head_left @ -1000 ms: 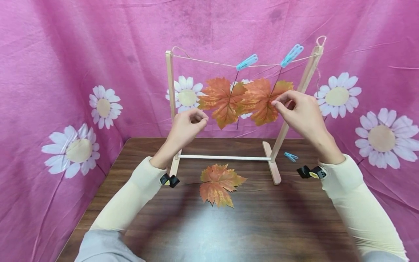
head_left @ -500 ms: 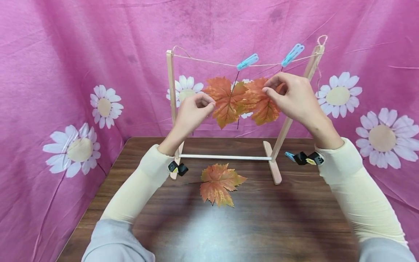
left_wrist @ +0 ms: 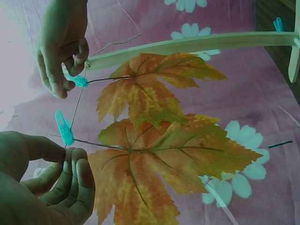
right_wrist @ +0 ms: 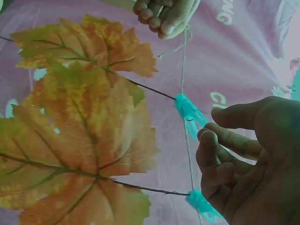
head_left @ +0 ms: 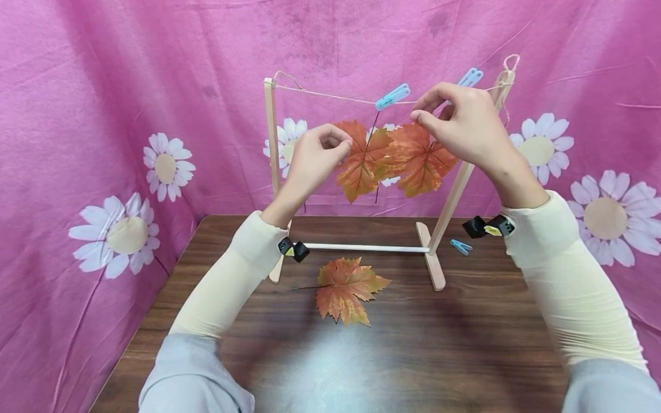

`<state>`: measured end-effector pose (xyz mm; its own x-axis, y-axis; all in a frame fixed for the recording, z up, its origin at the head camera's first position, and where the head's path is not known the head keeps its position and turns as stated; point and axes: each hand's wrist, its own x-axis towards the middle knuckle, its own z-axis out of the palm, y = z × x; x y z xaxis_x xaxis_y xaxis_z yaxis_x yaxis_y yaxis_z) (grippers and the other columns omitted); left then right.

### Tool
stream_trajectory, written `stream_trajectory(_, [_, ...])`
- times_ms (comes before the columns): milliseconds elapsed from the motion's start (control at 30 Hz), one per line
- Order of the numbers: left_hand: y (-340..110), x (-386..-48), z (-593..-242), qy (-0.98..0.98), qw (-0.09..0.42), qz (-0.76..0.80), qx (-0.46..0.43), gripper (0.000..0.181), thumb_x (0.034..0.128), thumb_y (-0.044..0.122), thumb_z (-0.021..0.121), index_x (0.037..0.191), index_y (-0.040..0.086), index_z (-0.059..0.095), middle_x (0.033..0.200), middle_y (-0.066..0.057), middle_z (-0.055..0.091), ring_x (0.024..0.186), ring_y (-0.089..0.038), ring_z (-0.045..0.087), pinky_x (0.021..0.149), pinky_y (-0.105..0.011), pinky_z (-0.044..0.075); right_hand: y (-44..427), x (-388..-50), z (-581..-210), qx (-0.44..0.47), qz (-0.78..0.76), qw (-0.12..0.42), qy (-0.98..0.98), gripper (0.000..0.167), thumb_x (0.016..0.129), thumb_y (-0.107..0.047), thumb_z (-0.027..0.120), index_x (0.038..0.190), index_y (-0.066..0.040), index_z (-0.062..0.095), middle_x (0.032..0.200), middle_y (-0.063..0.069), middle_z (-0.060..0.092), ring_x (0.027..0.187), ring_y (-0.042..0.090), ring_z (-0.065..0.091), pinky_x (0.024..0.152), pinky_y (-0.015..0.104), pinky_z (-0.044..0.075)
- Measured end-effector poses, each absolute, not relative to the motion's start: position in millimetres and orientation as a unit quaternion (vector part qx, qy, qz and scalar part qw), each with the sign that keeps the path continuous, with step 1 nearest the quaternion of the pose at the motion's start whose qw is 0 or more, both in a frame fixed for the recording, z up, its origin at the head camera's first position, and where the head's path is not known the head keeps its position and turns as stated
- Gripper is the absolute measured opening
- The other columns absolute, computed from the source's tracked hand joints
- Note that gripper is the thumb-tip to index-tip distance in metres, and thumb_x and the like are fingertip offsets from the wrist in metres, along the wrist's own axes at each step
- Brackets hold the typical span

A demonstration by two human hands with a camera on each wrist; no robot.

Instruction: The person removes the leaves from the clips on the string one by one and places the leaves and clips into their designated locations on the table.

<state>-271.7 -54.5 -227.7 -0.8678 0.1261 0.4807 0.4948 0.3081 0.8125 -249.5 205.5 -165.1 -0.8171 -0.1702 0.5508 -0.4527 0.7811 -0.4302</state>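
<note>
Left hand [head_left: 316, 160]: raised before left hanging leaf [head_left: 362, 165]; fingers loosely curled, tips nearly meeting, gripping nothing visible. Right hand [head_left: 467, 123]: raised higher, near blue pegs [head_left: 393, 96]; fingers loosely bent, thumb slightly apart, holding nothing visible. Right hanging leaf [head_left: 419, 166]: pegged by its stem to string [head_left: 330, 96], like its neighbour. Third leaf [head_left: 347, 291]: lies on worktop [head_left: 439, 350].

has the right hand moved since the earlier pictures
Yes, upward: in the head view the right hand was below the string and now overlaps it.
</note>
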Motion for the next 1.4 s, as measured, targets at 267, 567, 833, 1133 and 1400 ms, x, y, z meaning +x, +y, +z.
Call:
stream_trajectory(267, [-42,-278,-217,-0.795,0.166,-0.549,-0.197,0.010,0.0983,0.010,0.067,0.100,0.007,0.077,0.081,0.000,0.072,0.074,-0.014,0.068,0.071,-0.023,0.053,200,-258,-147,0.163,0.292,0.241,-0.911,0.030,0.101,-0.035,0.072,0.119,-0.011,0.075,0.092,-0.025,0.063,0.056,-0.007,0.057,0.050,0.016,0.039])
stream_trajectory(567, [-28,-289,-205,-0.809,0.168,-0.530,-0.188,0.016,0.1011,0.016,0.069,0.112,0.008,0.078,0.101,-0.006,0.080,0.094,-0.012,0.073,0.084,-0.021,0.051,193,-270,-127,0.151,0.277,0.211,-0.925,0.042,0.101,-0.038,0.069,0.133,-0.011,0.069,0.119,-0.003,0.067,0.064,-0.006,0.057,0.064,0.020,0.044])
stream_trajectory(833, [-18,-295,-201,-0.812,0.164,-0.531,-0.176,0.023,0.1023,0.017,0.069,0.122,0.009,0.078,0.117,-0.006,0.080,0.111,-0.013,0.074,0.094,-0.020,0.054,188,-277,-117,0.132,0.273,0.155,-0.940,0.053,0.102,-0.046,0.066,0.144,-0.014,0.063,0.144,0.011,0.066,0.062,-0.010,0.063,0.071,0.022,0.045])
stream_trajectory(1133, [-9,-301,-201,-0.800,0.151,-0.553,-0.177,0.024,0.1030,0.013,0.068,0.124,0.007,0.078,0.119,-0.008,0.080,0.112,-0.015,0.074,0.090,-0.018,0.053,185,-280,-118,0.131,0.282,0.100,-0.945,0.062,0.104,-0.045,0.063,0.155,-0.010,0.052,0.155,0.015,0.060,0.056,-0.001,0.063,0.050,0.019,0.051])
stream_trajectory(1400, [-2,-302,-204,-0.774,0.141,-0.585,-0.197,0.021,0.1028,0.008,0.068,0.121,0.002,0.076,0.114,-0.014,0.080,0.107,-0.017,0.075,0.091,-0.017,0.054,188,-285,-124,0.140,0.276,0.106,-0.945,0.058,0.102,-0.042,0.067,0.150,-0.010,0.059,0.133,0.013,0.065,0.055,0.001,0.058,0.052,0.017,0.048])
